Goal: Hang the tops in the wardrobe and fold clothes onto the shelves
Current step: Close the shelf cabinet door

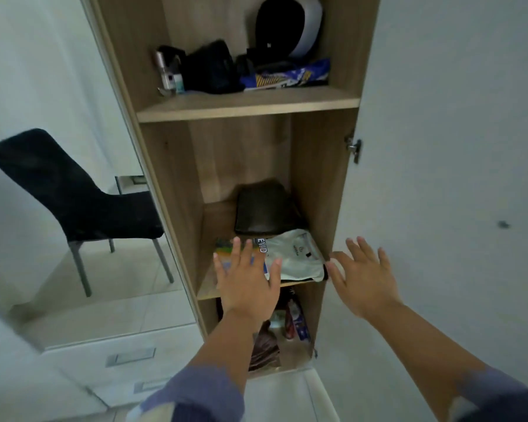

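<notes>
A narrow wooden wardrobe stands open in front of me, and its middle shelf (208, 290) holds folded clothes. A folded white top (296, 257) with dark lettering lies at the shelf's front right. Beside it on the left lies a colourful folded piece (223, 246), partly hidden by my hand. Behind them sits a dark folded garment (265, 210). My left hand (246, 278) is spread flat with fingers apart in front of the colourful piece, holding nothing. My right hand (363, 275) is open too, just right of the white top, by the wardrobe's side panel.
The upper shelf (247, 109) carries black bags, a spray can, a helmet-like object and a blue patterned cloth. Bags and packets fill the compartment below. The white wardrobe door (439, 147) stands open at right. A mirror at left reflects a black chair (73, 202); drawers sit beneath.
</notes>
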A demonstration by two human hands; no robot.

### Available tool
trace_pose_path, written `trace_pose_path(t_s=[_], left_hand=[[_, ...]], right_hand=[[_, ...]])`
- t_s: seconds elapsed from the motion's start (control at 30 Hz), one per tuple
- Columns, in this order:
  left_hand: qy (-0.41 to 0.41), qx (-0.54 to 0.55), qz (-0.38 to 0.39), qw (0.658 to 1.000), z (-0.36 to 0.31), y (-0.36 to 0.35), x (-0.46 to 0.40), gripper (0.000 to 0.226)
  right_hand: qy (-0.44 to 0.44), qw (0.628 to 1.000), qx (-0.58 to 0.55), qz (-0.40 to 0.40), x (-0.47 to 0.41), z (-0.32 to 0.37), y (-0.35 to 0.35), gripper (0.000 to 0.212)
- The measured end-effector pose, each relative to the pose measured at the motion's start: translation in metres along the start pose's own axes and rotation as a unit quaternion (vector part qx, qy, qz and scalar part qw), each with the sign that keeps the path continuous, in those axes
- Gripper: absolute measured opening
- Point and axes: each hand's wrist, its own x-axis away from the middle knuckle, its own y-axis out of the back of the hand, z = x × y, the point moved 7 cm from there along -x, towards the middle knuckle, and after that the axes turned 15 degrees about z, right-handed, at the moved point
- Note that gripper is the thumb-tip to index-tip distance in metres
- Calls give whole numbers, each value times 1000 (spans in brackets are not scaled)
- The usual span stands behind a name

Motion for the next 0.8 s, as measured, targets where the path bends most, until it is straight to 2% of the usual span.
trace_pose_path(t_s=[0.17,0.33,0.47,0.57,0.63,0.67,0.73,0.8], left_hand=[[-49,30,-10,998,-52,38,63,56],[-104,49,-23,993,-124,76,93,63],[-189,77,-62,977,-204,105,118,71],[-260,97,-77,958,-260,121,144,80],[-300,94,-75,946,-290,128,160,87],[-314,87,-72,943,-302,129,168,89],[-328,74,-63,940,-320,129,180,93],[-330,61,-60,940,-330,129,187,96]], right_hand=[[4,998,-27,-51,81,-24,53,39],[6,982,3,-189,150,-66,142,32],[-32,938,54,-342,220,-99,217,26],[-83,885,63,-454,268,-120,246,39],[-113,861,2,-496,292,-135,253,58],[-111,862,-75,-489,296,-145,252,65],[-79,862,-272,-420,292,-159,244,72],[-64,855,-379,-347,285,-160,232,65]])
